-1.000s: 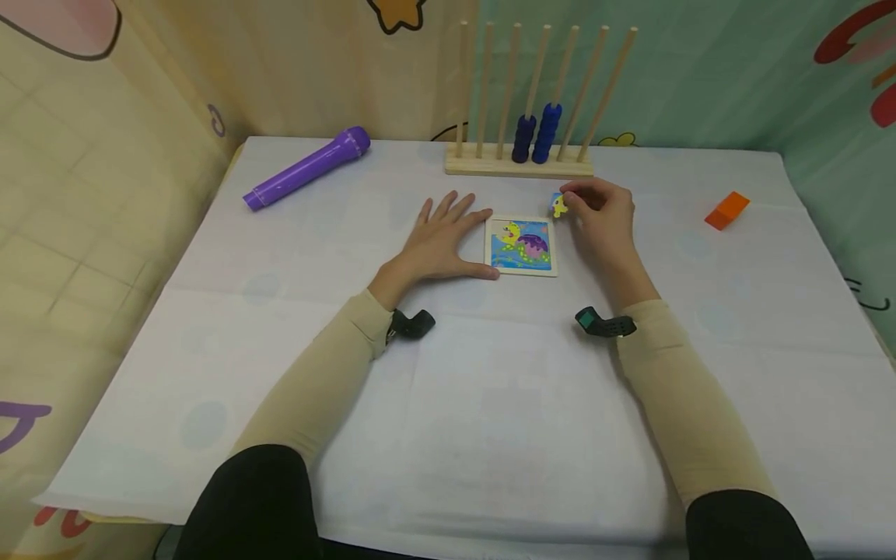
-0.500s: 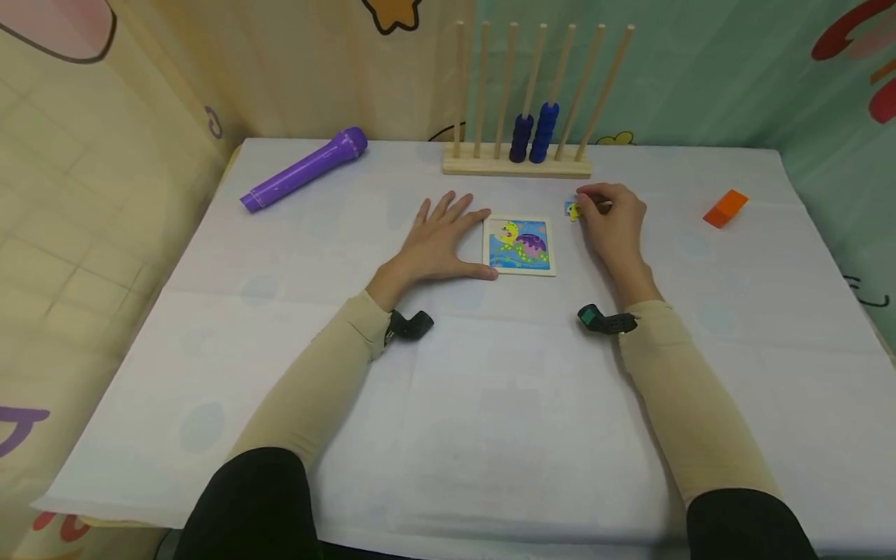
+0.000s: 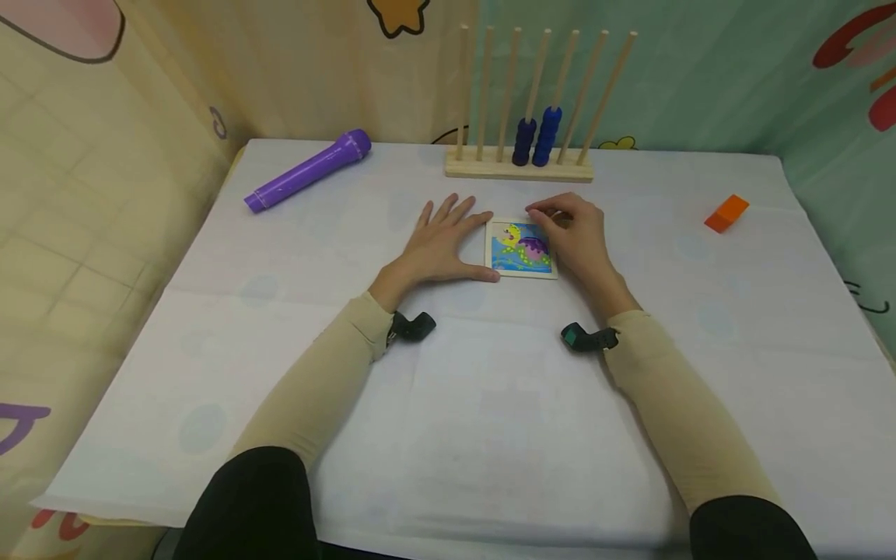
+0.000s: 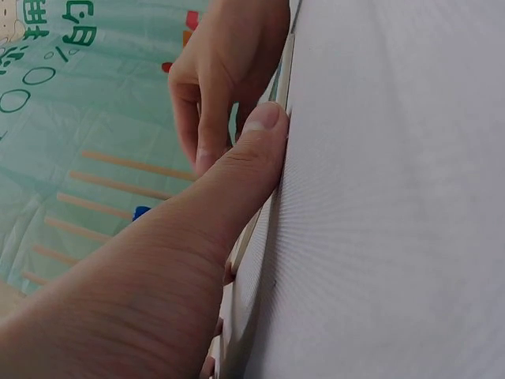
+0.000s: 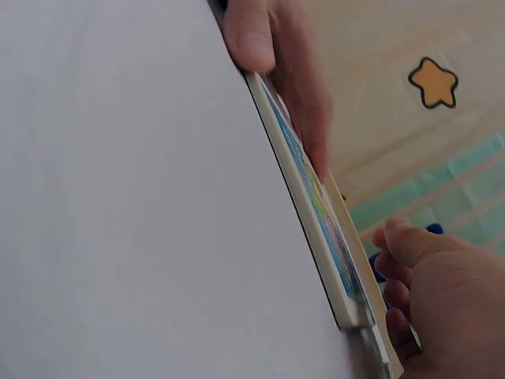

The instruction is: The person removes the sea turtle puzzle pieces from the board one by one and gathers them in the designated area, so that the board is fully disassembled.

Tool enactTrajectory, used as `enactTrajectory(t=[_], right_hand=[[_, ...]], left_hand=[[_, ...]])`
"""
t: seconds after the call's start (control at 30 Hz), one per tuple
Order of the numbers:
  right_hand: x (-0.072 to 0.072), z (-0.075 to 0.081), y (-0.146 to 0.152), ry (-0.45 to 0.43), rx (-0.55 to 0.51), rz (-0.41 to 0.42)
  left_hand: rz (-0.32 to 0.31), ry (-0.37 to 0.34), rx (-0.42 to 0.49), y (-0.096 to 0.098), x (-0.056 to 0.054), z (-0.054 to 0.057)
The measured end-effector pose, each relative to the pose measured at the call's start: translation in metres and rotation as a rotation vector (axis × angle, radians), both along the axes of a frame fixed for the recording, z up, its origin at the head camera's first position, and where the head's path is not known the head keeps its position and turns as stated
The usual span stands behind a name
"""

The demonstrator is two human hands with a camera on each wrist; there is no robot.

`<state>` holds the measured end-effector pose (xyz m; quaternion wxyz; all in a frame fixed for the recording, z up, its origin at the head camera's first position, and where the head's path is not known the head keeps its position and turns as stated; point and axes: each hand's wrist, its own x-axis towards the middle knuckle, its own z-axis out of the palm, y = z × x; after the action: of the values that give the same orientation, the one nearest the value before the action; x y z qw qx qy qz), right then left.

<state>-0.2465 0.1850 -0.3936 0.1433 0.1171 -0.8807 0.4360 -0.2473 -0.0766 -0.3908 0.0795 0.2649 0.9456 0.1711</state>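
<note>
A small square picture puzzle (image 3: 519, 247) in a pale wooden frame lies flat on the table, showing a yellow and purple sea creature on blue. My left hand (image 3: 437, 249) is spread beside it, thumb and forefinger against the frame's left side. At the puzzle's top right corner, my right hand (image 3: 577, 237) has thumb and forefinger pinched together. The little puzzle piece between those fingertips is hidden now. In the right wrist view the puzzle's edge (image 5: 304, 209) runs between the left hand (image 5: 304, 87) and the curled right hand (image 5: 458, 292).
Behind the puzzle stands a wooden peg rack (image 3: 518, 167) with dark blue beads on two pegs. A purple toy microphone (image 3: 308, 171) lies at the back left, and an orange block (image 3: 726, 213) at the right. White cloth (image 3: 476, 404) covers the table; printed curtains hang behind.
The right hand first drew slightly right with the small yellow and blue puzzle piece, then came left over the puzzle's top right corner. My left hand has stayed put.
</note>
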Motion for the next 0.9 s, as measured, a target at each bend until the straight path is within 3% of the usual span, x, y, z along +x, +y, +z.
enactTrajectory(t=[0.13,0.3,0.7,0.9], right_hand=[[0.004,-0.002,-0.011,0.016,0.037,0.099],[0.006,-0.004,-0.017,0.008,0.084,0.158],[0.002,-0.006,-0.018,0.039,0.151,0.195],[0.003,-0.005,-0.02,0.005,0.173,0.197]], left_hand=[[-0.002,0.0,-0.006,0.001,0.0,-0.001],[-0.003,0.0,-0.014,0.001,0.0,-0.001],[-0.003,0.0,-0.006,0.0,0.0,0.003],[-0.005,0.008,-0.005,0.0,0.0,0.001]])
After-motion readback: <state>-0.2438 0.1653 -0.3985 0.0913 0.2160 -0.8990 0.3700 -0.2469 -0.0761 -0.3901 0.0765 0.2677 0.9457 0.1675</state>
